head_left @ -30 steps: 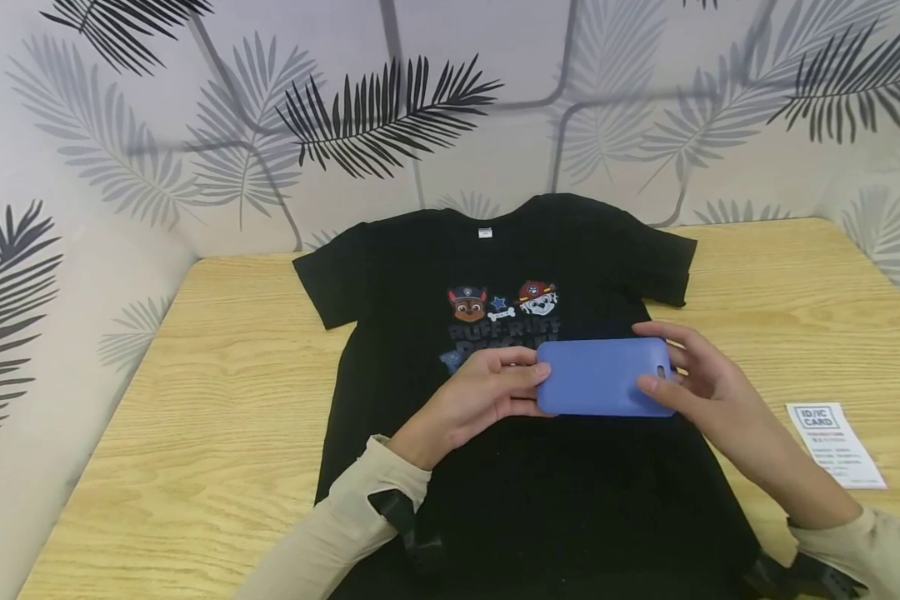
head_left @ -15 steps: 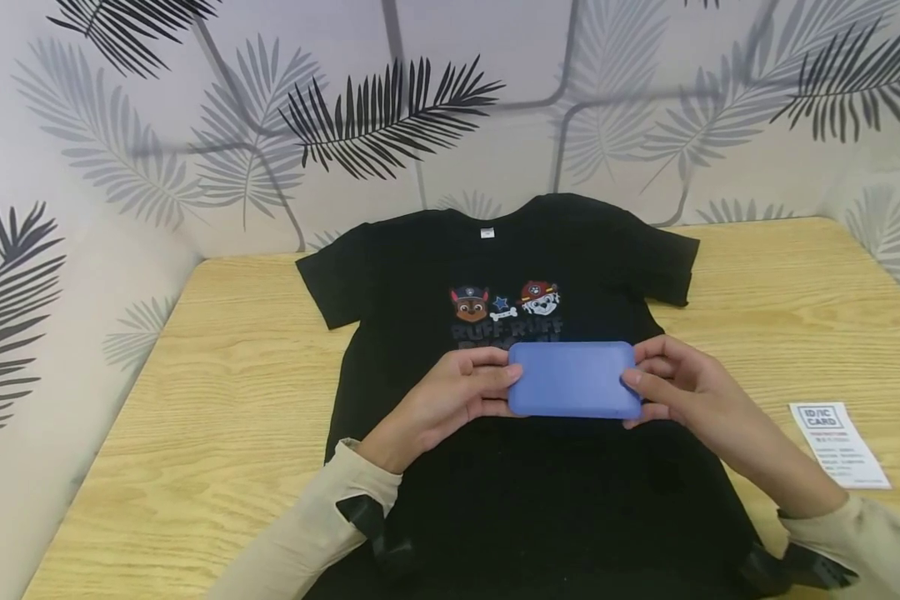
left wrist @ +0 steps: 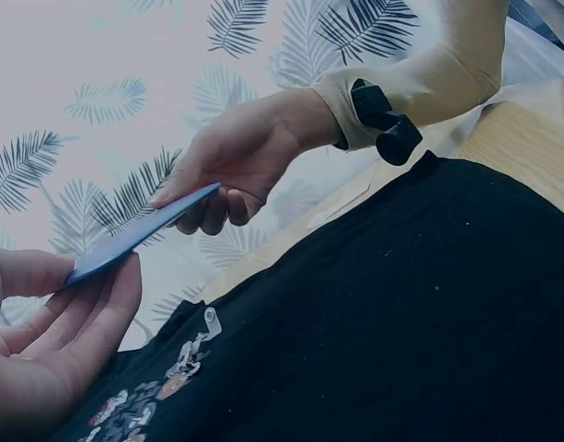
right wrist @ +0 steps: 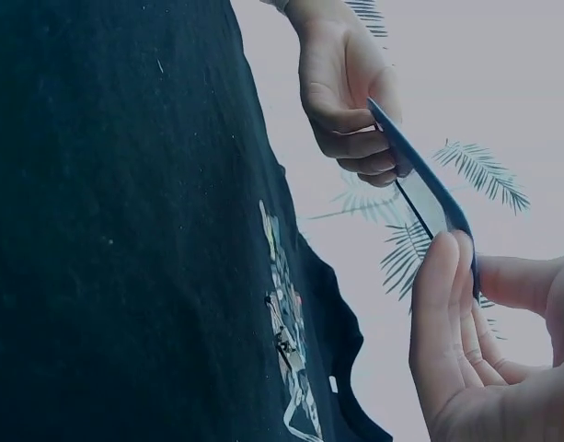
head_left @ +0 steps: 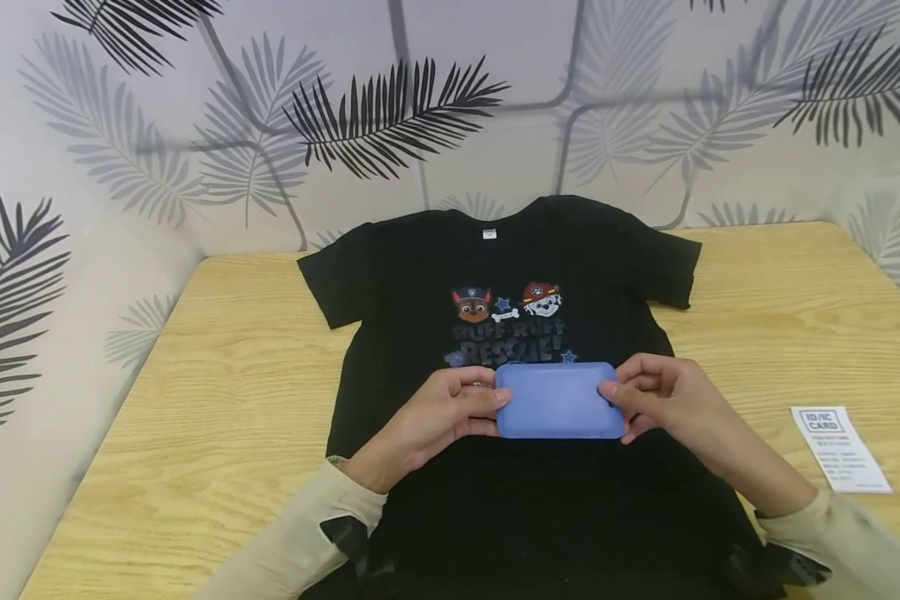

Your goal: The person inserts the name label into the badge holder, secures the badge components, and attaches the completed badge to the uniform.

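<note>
Both hands hold a blue card holder [head_left: 560,402], flat and rectangular with rounded corners, lengthwise above the black T-shirt [head_left: 555,508]. My left hand [head_left: 435,417] pinches its left end, thumb on the blue face and fingers beneath. The right hand [head_left: 675,408] pinches the opposite end in the same way. In the right wrist view the underside of the card holder [right wrist: 433,189] looks clear. From the left wrist view, the card holder [left wrist: 139,235] appears nearly edge-on, raised off the shirt. Its slotted end is mostly hidden by the right thumb.
The T-shirt lies spread out, collar away from me, with a printed cartoon design [head_left: 507,321] on its chest. A white paper insert reading ID/IC CARD [head_left: 840,450] lies on the wooden table [head_left: 217,400] at right. Behind stands a leaf-patterned backdrop [head_left: 495,158].
Both hands have brought the card holder left, then slightly nearer to me, uncovering more of the shirt's lettering. The right fingers have closed into a pinch over the slotted end.
</note>
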A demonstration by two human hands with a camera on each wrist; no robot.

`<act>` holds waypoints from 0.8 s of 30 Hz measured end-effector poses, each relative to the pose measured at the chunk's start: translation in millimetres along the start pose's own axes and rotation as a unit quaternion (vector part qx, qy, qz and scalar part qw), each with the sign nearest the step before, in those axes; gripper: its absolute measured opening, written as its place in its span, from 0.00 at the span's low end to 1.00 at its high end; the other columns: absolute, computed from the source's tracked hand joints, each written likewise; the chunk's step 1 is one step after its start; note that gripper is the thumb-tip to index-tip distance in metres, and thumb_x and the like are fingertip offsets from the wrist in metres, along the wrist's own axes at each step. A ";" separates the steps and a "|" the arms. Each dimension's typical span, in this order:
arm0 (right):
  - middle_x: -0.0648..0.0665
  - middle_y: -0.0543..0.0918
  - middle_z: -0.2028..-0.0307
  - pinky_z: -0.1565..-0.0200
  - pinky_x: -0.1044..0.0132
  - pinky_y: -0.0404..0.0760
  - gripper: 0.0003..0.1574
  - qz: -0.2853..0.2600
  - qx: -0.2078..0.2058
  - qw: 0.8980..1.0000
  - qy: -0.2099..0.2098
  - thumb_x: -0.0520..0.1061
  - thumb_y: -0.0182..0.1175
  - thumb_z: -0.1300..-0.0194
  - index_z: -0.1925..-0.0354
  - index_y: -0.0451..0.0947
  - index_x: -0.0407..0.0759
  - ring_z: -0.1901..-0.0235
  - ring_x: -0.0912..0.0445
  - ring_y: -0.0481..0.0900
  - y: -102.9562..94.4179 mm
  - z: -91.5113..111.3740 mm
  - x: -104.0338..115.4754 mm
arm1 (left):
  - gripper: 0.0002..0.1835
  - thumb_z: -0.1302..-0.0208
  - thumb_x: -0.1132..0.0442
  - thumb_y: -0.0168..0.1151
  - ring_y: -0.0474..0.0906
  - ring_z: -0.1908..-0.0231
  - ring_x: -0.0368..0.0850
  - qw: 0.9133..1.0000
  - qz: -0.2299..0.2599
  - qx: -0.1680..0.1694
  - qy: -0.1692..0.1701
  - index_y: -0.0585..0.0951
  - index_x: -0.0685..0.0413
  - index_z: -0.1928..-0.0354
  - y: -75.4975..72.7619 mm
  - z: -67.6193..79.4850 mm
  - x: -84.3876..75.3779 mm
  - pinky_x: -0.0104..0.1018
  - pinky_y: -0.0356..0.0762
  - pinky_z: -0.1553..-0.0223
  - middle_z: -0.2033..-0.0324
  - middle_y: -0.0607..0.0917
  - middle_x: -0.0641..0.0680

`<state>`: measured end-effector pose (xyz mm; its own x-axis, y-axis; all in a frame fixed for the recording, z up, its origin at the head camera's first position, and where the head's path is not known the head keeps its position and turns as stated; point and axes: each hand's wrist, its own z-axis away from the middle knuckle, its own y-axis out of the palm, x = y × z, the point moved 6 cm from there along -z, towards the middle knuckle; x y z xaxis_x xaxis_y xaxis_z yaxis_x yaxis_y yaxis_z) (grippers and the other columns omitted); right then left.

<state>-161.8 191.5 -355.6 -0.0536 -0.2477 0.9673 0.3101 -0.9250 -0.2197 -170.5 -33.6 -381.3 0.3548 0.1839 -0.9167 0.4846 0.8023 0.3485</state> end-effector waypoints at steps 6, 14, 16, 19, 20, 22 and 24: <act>0.46 0.82 0.75 0.71 0.59 0.84 0.12 -0.007 -0.006 1.000 -0.007 0.41 0.61 0.34 0.62 0.74 0.32 0.77 0.53 0.80 2.1 0.3 2.1 | 0.15 0.33 0.71 0.56 0.80 0.63 0.45 0.998 -0.045 -0.030 0.016 0.73 0.76 0.48 -1.2 5.4 -7.0 0.41 0.81 0.57 0.60 0.83 0.57; 0.47 0.83 0.75 0.72 0.60 0.83 0.12 -0.004 -0.023 0.999 -0.024 0.40 0.64 0.36 0.61 0.75 0.31 0.78 0.53 0.80 3.2 -0.2 14.4 | 0.16 0.33 0.70 0.56 0.81 0.65 0.46 0.997 -0.070 -0.030 0.029 0.73 0.76 0.49 -1.6 12.8 -25.5 0.41 0.81 0.57 0.61 0.83 0.58; 0.47 0.83 0.75 0.72 0.60 0.83 0.13 0.000 -0.020 1.000 -0.024 0.40 0.64 0.36 0.60 0.75 0.31 0.78 0.53 0.80 3.8 -0.6 17.1 | 0.16 0.33 0.70 0.56 0.81 0.65 0.46 0.996 -0.076 -0.026 0.029 0.73 0.77 0.48 -1.6 14.4 -30.0 0.42 0.81 0.56 0.61 0.83 0.60; 0.47 0.83 0.75 0.71 0.61 0.83 0.14 0.001 -0.014 1.000 -0.024 0.40 0.64 0.36 0.59 0.74 0.30 0.77 0.53 0.80 5.3 -1.6 19.4 | 0.16 0.34 0.72 0.57 0.81 0.65 0.46 0.996 -0.084 -0.029 0.020 0.73 0.77 0.48 -2.4 16.7 -32.2 0.44 0.81 0.55 0.61 0.84 0.61; 0.47 0.83 0.75 0.71 0.61 0.83 0.14 0.000 -0.011 1.000 -0.025 0.40 0.64 0.36 0.59 0.74 0.29 0.77 0.53 0.80 5.7 -1.8 19.7 | 0.16 0.34 0.72 0.57 0.81 0.65 0.45 0.995 -0.089 -0.032 0.017 0.74 0.77 0.48 -2.6 17.3 -32.2 0.44 0.81 0.55 0.61 0.84 0.62; 0.47 0.83 0.75 0.72 0.62 0.83 0.14 -0.008 -0.007 1.000 -0.025 0.39 0.64 0.36 0.60 0.74 0.29 0.77 0.53 0.79 5.8 -1.5 19.2 | 0.15 0.35 0.72 0.58 0.82 0.66 0.44 0.995 -0.097 -0.035 0.015 0.74 0.78 0.49 -2.7 18.1 -31.4 0.44 0.81 0.56 0.62 0.85 0.62; 0.46 0.83 0.75 0.72 0.63 0.83 0.13 -0.021 -0.004 0.999 -0.025 0.38 0.64 0.37 0.61 0.74 0.29 0.78 0.54 0.79 4.8 -0.3 18.2 | 0.15 0.36 0.73 0.58 0.82 0.67 0.44 0.994 -0.100 -0.033 0.017 0.75 0.78 0.51 -1.4 18.4 -30.7 0.45 0.81 0.57 0.62 0.85 0.63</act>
<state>-161.6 182.5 -339.1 -0.0197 -0.1940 0.9808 0.3005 -0.9368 -0.1792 -167.4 -50.8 -350.0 0.2280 0.0357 -0.9730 0.4891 0.8599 0.1461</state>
